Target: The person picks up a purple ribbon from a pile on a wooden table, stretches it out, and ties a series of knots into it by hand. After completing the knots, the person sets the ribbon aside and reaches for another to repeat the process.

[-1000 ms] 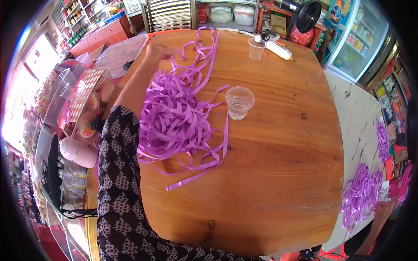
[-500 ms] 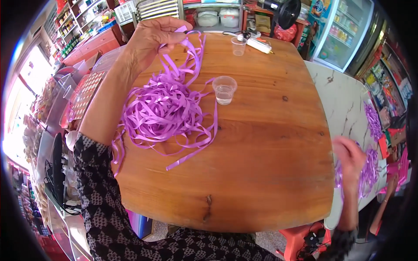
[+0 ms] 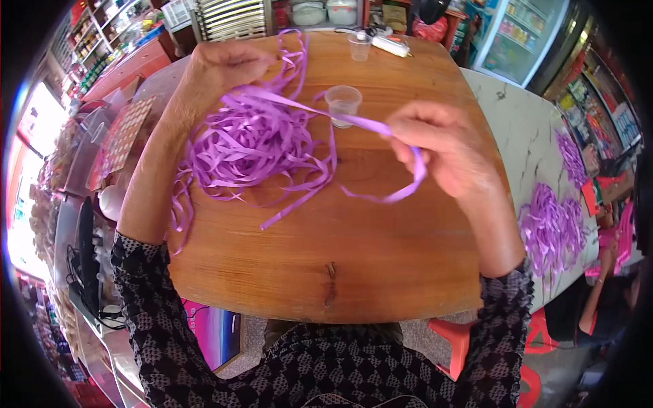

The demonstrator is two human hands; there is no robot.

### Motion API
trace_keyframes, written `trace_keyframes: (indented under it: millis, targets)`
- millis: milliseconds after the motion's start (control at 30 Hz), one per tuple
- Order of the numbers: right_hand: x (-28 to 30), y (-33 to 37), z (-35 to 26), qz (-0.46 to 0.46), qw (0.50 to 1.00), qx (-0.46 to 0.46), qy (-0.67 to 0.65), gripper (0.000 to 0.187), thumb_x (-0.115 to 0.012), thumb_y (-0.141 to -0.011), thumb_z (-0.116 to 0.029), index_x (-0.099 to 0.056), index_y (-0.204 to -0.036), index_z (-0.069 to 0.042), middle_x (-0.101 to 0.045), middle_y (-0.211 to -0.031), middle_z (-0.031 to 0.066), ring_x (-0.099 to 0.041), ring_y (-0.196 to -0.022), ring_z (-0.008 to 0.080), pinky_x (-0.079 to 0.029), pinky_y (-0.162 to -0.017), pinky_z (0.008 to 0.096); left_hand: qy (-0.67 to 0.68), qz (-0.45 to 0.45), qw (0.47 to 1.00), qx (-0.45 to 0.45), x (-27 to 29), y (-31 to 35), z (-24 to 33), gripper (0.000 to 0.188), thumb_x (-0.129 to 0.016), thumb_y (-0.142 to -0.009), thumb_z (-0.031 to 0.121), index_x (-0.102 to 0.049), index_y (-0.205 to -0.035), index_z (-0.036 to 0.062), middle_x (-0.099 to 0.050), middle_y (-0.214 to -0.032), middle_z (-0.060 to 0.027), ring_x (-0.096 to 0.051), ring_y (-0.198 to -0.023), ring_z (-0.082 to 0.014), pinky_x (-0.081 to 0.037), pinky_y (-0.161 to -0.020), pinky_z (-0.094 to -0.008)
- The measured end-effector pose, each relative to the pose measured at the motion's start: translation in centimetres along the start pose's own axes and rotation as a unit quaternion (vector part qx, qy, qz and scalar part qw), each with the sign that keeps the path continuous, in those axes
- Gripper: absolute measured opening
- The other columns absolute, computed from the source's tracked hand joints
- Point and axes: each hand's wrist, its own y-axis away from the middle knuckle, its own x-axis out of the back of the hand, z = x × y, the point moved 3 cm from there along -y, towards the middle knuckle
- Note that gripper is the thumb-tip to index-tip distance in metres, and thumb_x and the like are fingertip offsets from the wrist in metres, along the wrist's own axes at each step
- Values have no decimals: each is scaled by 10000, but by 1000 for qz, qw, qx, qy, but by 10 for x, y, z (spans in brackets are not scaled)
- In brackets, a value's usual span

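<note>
A loose heap of purple ribbon (image 3: 248, 146) lies on the left of the wooden table. From it a strand stretches across to my right hand (image 3: 442, 146), which pinches it between thumb and fingers; its free end curls below the hand. Above the heap's far side is my left hand (image 3: 228, 68), fingers curled together and a little blurred. Ribbon loops hang right beside its fingertips, but whether it grips any is hidden. A clear plastic cup (image 3: 343, 102) stands behind the stretched strand, between my hands.
A second clear cup (image 3: 360, 46) and a white object (image 3: 391, 45) sit at the table's far edge. On the marbled table (image 3: 507, 115) to the right lie more purple ribbon bundles (image 3: 551, 228), with another person's arm (image 3: 597, 292) nearby. Red stools (image 3: 452, 340) stand below.
My right hand has come from the right-hand table to above the wooden table and now holds a ribbon strand. My left hand has moved slightly left, off the loops it was pinching high up.
</note>
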Motion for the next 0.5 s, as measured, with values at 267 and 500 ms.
trace_keyframes:
  millis: [267,500]
  targets:
    - [67,96,24,83,975,-115,170,156,-605,-767,-130,-592,-812,18,-542,-645,30,-497,-578,91,-378,-509,217,-146,23,986,76,41,20,-92,152,-649,-762,133,-667,-823,-4,-584,-652,22,-509,-574,-42,-428,-559,-191]
    - [80,129,43,106,956,-163,221,133,-596,-773,-129,-589,-799,1,-593,-693,53,-531,-583,99,-406,-543,223,-454,63,876,-151,-28,46,-30,428,-697,-701,215,-588,-1098,95,-530,-1181,-92,-497,-1072,-218,-392,-875,-310]
